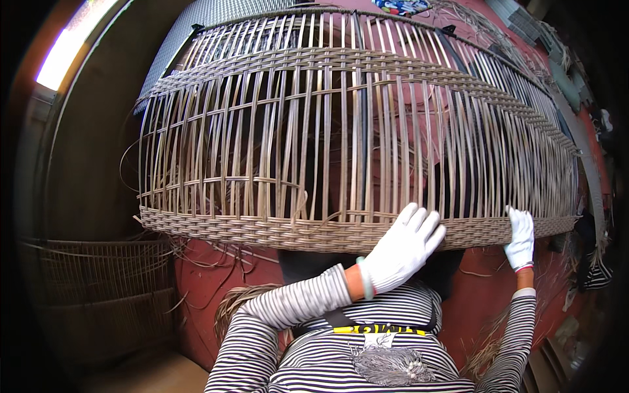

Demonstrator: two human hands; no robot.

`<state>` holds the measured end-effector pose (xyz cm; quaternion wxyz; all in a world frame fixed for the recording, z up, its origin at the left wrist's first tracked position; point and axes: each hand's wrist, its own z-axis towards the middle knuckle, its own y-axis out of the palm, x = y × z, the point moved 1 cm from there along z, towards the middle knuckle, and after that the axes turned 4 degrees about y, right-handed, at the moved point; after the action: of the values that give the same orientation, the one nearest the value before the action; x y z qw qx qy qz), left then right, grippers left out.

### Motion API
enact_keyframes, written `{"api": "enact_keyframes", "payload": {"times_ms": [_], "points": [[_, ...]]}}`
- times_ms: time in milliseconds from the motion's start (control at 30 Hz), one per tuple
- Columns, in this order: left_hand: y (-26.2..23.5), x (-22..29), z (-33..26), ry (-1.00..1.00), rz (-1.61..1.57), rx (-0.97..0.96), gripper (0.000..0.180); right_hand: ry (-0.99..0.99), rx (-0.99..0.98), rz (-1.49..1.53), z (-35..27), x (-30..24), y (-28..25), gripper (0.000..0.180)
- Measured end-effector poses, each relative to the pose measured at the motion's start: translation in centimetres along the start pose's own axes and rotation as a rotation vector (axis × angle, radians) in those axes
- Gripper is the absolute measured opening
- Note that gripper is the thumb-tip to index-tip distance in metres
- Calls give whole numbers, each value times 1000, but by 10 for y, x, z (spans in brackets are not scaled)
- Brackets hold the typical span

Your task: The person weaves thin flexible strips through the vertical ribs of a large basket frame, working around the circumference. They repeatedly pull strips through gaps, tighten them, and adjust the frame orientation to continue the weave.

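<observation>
A large brown wicker panel [262,229] spans the view before me, its light upright strands running between a dense woven band at the near edge and another farther up. My left hand [401,252], in a white glove, lies on the near band with fingers stretched out and slightly spread. Farther right, my right hand [521,239], also gloved in white, rests against the same band, fingers extended upward and a thumb apart. Neither hand shows a strand between its fingers. Part of the band is covered by the gloves. Thin cross strands [255,180] run partway through the uprights on the left.
Another woven panel [105,288] stands at the lower left by a dark wall. Loose strands [229,259] lie on the red floor [203,288]. A grey woven surface [209,19] is at the far left, and a colourful patterned item [401,6] at the top.
</observation>
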<state>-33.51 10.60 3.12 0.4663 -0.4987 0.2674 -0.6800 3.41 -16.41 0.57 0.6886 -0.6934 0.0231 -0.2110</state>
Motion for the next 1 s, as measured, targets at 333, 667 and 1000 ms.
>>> {"api": "enact_keyframes", "payload": {"times_ms": [333,667,1000], "points": [[-227,-127,-302,-877,505,669,22,440,19,294,16,-147,-85,109],[-313,-234,-449,-1138,184,284,41,-192,138,363,86,-294,-91,109],[-327,-265,-493,-1144,-279,283,22,-211,223,307,91,-292,-68,99]]}}
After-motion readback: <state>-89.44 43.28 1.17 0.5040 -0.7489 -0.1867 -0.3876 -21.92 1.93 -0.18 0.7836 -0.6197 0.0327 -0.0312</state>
